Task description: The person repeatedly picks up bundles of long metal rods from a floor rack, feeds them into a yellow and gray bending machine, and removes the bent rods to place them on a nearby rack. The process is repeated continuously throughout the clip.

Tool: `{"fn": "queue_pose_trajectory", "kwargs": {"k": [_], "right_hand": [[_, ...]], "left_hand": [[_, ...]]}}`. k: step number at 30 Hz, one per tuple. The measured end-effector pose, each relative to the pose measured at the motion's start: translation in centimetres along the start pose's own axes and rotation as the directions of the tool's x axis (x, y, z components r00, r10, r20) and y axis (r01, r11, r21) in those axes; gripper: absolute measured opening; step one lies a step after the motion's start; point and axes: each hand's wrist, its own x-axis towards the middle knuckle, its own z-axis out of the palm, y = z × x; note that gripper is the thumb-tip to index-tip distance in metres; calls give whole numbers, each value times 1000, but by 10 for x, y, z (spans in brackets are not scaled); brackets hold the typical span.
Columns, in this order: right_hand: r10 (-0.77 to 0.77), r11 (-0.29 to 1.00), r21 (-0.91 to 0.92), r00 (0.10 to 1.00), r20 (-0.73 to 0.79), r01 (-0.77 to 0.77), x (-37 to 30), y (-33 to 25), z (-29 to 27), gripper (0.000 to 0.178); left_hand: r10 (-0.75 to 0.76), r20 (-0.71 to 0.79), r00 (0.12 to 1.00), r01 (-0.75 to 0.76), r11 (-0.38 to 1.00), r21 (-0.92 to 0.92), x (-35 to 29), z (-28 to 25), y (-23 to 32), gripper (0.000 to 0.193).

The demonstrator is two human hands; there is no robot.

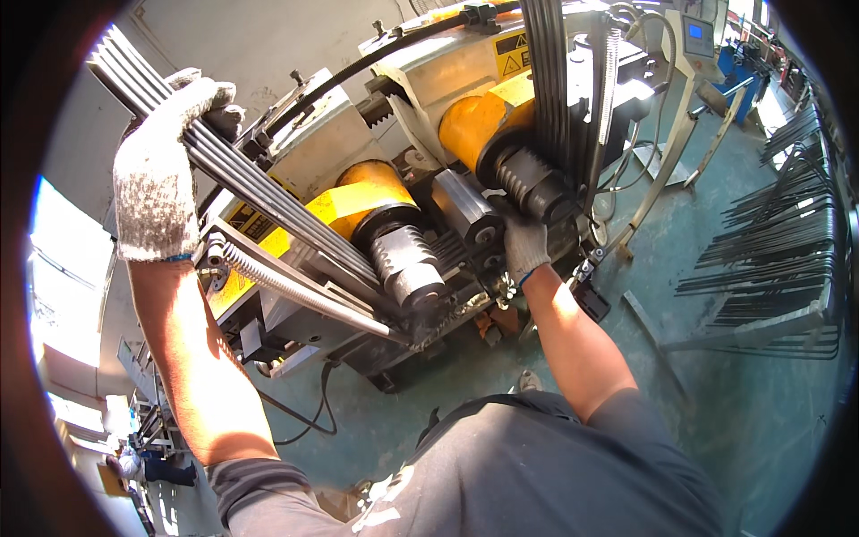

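Note:
My left hand, in a pale knitted work glove, is wrapped round a bundle of grey metal rods near its upper end. The bundle slants down to the right, its lower end beside a grooved dark roller of a bending machine with yellow cylinders. My right hand, gloved too, reaches in between a dark faceted block and the right grooved roller. Its fingers are lost in shadow, so their grip cannot be made out. Another rod bundle stands steeply beside that right roller.
A ribbed metal hose runs along the machine's left front. Behind on the right stands a control box with a small screen. Many bent rods hang on a rack at right. A cable loops over the green floor; a person is far left.

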Motion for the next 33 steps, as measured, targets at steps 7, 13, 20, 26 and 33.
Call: {"fn": "queue_pose_trajectory", "kwargs": {"k": [7,13,20,26,33], "right_hand": [[117,991,62,993,-6,-116,-16,10,-5,27],[68,997,28,998,-9,-67,-14,7,-6,27],[-9,1000,28,1000,4,9,-4,22,-14,23],[69,998,-14,998,-4,-69,-11,4,-5,24],[-92,991,-100,996,14,93,-8,11,-9,27]], "left_hand": [[-202,171,964,218,972,-83,-26,-8,-5,31],[-252,208,945,283,950,-134,-28,-20,-15,40],[-248,246,937,285,950,-127,-30,-12,-7,37],[-304,148,941,321,941,-106,-34,-9,2,38],[-351,108,930,361,927,-97,-38,-3,4,39]]}}
